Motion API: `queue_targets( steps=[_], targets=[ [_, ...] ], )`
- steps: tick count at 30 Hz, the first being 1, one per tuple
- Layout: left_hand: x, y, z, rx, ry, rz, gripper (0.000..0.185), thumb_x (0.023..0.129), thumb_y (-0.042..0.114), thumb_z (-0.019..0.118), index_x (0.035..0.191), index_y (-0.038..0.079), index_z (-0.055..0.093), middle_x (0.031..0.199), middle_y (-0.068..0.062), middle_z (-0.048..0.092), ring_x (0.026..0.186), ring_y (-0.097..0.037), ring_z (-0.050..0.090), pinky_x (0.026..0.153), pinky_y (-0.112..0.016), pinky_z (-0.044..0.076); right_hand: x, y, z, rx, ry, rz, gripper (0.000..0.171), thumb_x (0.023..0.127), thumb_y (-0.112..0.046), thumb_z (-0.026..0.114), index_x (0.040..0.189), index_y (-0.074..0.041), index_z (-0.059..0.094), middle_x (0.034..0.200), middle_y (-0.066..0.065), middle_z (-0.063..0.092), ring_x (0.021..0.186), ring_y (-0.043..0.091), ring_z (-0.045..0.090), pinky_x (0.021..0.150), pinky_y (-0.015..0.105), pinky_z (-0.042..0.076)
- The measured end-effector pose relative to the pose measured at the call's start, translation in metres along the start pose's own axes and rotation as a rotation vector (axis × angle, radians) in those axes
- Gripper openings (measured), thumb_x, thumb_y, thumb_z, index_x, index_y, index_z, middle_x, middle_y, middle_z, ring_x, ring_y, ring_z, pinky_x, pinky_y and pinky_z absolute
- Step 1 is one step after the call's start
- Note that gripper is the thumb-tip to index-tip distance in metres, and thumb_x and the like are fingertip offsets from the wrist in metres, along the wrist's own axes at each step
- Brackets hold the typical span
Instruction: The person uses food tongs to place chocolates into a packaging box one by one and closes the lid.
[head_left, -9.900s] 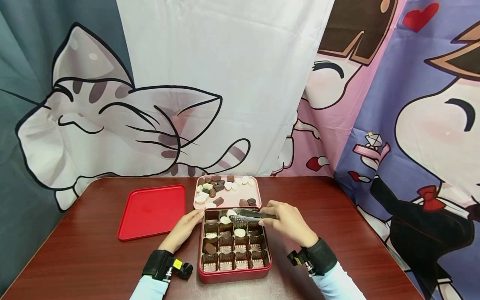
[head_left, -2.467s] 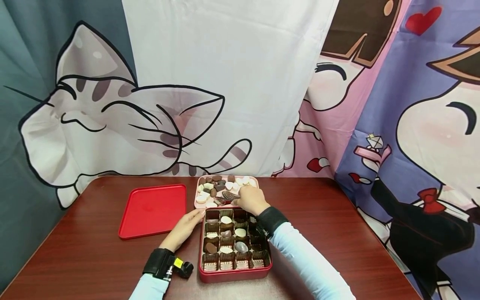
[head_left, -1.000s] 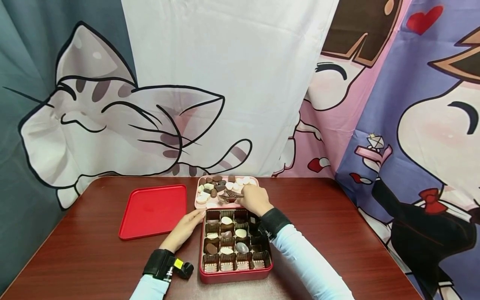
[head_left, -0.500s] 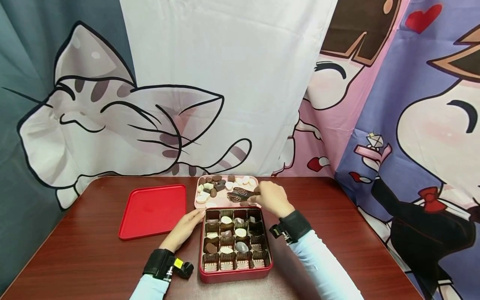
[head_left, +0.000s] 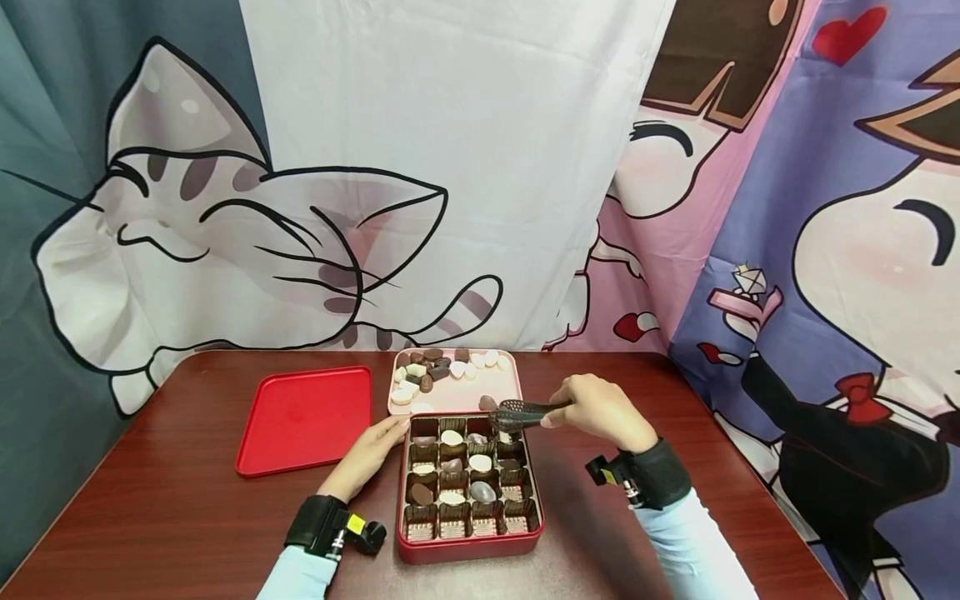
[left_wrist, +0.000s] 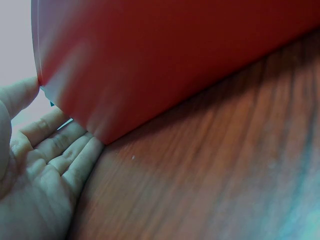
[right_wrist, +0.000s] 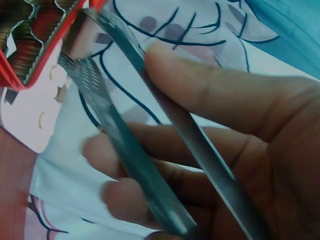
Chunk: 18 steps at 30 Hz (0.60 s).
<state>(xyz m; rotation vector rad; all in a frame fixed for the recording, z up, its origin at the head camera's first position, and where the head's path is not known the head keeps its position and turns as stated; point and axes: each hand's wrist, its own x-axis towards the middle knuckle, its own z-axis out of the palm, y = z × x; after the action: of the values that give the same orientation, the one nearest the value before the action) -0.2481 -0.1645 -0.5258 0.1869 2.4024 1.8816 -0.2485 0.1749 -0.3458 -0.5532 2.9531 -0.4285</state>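
A red tin box [head_left: 468, 546] with brown paper cups holds several dark and white chocolates. Behind it, a pink tray [head_left: 450, 402] carries loose chocolates. My right hand [head_left: 558, 412] pinches metal tongs [head_left: 525, 410], their tips hovering over the box's far right corner; I cannot tell whether they hold a chocolate. In the right wrist view, thumb and fingers squeeze the tongs [right_wrist: 125, 150] near the box corner [right_wrist: 30, 55]. My left hand [head_left: 390, 433] lies flat against the box's far left side, fingers straight. The left wrist view shows those fingers [left_wrist: 55, 155] against the red wall [left_wrist: 150, 60].
A red lid [head_left: 303, 421] lies flat on the brown wooden table [head_left: 187, 508], left of the pink tray. Cartoon-printed curtains hang right behind the table's far edge. A single dark chocolate [head_left: 487, 402] sits at the tray's near right corner.
My right hand has drawn the tongs back from the pink tray, rightward and toward me, to above the box's far right corner. The left hand has stayed put.
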Motion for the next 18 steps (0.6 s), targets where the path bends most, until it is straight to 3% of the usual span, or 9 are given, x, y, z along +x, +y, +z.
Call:
queue_targets(
  steps=[9, 18],
  targets=[
    [-0.002, 0.001, 0.001, 0.001, 0.006, -0.002, 0.046, 0.112, 0.028, 0.047, 0.142, -0.004, 0.057, 0.139, -0.023, 0.063, 0.136, -0.040, 0.056, 0.117, -0.052, 0.039, -0.027, 0.011, -0.005, 0.045, -0.147, -0.058, 0.011, 0.080, -0.024, 0.088, 0.089, -0.018, 0.084, 0.089, -0.008, 0.073, 0.078, 0.008, 0.063, 0.071, 0.038, 0.055],
    [-0.002, 0.002, 0.001, 0.006, 0.014, 0.001, 0.045, 0.112, 0.027, 0.047, 0.142, -0.004, 0.058, 0.139, -0.022, 0.063, 0.134, -0.039, 0.056, 0.116, -0.051, 0.041, -0.035, 0.018, -0.006, 0.109, -0.196, -0.058, 0.013, 0.080, -0.024, 0.088, 0.090, -0.017, 0.085, 0.090, -0.007, 0.075, 0.080, 0.010, 0.066, 0.071, 0.037, 0.058]
  ],
)
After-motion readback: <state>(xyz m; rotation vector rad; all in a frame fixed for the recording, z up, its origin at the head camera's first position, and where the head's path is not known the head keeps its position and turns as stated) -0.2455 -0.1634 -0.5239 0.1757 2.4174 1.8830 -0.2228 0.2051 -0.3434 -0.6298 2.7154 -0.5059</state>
